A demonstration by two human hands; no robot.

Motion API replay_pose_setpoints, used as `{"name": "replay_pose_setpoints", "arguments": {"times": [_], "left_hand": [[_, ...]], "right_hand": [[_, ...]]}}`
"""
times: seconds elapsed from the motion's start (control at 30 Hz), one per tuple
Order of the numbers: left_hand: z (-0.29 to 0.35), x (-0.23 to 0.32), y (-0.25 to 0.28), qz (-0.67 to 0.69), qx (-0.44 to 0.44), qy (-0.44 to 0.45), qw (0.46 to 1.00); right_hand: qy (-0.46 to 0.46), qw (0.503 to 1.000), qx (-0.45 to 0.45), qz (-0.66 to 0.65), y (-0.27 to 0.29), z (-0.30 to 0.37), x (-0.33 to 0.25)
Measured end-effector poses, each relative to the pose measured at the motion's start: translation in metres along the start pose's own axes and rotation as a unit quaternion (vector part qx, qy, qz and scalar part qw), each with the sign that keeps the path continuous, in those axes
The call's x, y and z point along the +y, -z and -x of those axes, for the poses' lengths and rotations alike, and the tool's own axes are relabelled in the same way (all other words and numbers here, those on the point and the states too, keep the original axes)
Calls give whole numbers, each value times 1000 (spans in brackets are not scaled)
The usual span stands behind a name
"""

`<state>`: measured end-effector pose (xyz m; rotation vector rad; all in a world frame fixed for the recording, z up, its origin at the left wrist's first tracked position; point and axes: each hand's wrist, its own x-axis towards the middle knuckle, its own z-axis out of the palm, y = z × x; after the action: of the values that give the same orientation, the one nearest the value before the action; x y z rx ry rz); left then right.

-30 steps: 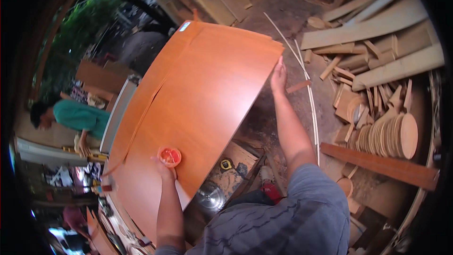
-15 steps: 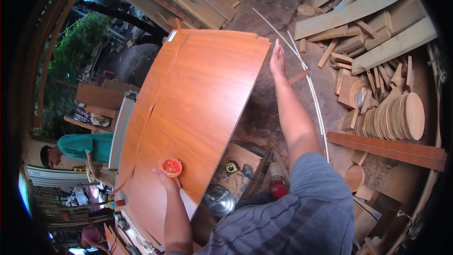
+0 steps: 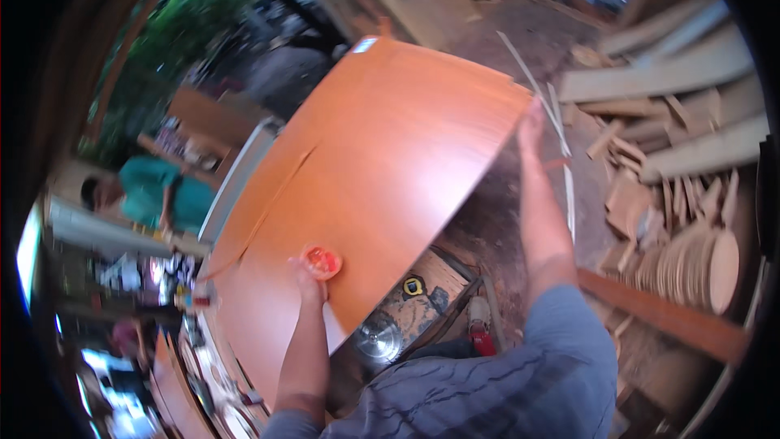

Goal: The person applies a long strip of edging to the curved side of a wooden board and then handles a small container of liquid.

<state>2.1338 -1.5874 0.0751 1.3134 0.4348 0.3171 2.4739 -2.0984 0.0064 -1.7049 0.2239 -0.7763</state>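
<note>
A large orange-brown wood-grain panel (image 3: 390, 162) lies slanted across the middle, its far end to the upper right. My left hand (image 3: 309, 280) is closed around a small clear tub (image 3: 322, 262) with orange-red contents, held over the panel's near part. At the panel's far right corner, my right hand (image 3: 530, 128) is against the edge with its fingers pointing away from me. Motion blur hides whether those fingers grip the edge. A thin brown strip (image 3: 280, 195) runs along the panel's left side.
Below the panel's right edge are a round saw blade (image 3: 379, 340), a yellow-and-black tape measure (image 3: 413, 285) and a red tool (image 3: 481, 340). Wood offcuts (image 3: 674, 122) and stacked round discs (image 3: 691, 264) fill the right. A person in green (image 3: 158, 195) stands at the left.
The view has swung, so the panel and both hands appear farther right. My right hand has come closer in against the panel's corner. The tub remains in my left hand.
</note>
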Motion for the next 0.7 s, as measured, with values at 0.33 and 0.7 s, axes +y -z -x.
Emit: {"name": "replay_pose_setpoints", "arguments": {"times": [0.33, 0.7], "left_hand": [[12, -4, -21, 31, -55, -36, 997], [83, 5, 16, 160, -33, -14, 987]], "right_hand": [[58, 995, -9, 78, 37, 88, -27], [60, 972, -228, -13, 67, 234, -174]]}}
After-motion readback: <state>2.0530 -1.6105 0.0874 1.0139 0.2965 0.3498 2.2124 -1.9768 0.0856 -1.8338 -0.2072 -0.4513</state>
